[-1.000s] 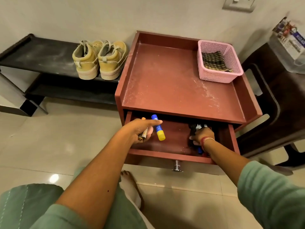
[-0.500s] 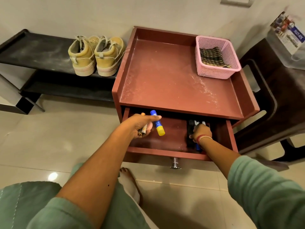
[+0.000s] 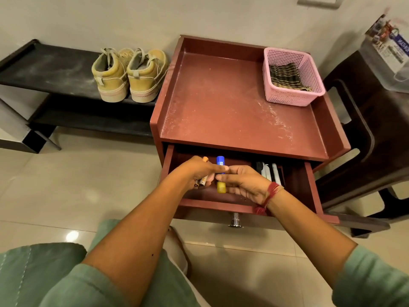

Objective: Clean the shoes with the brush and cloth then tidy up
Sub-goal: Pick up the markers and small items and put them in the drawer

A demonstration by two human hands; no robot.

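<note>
A pair of tan shoes stands on the black rack at the left. The striped cloth lies in the pink basket on the red cabinet. The cabinet's drawer is pulled open. Over it, my left hand holds a few pens and lays its forefinger across a blue-and-yellow glue stick. My right hand pinches the same stick from the right. Black and white pens or tools lie at the drawer's right. I cannot pick out a brush.
A dark brown chair stands close against the cabinet's right side, with a clear plastic box on it. The drawer's metal knob sticks out toward me. My bare foot rests on the tiled floor below the drawer.
My right hand has left the items at the drawer's right and moved left to meet my left hand at the glue stick. The left hand stays over the drawer's left part.
</note>
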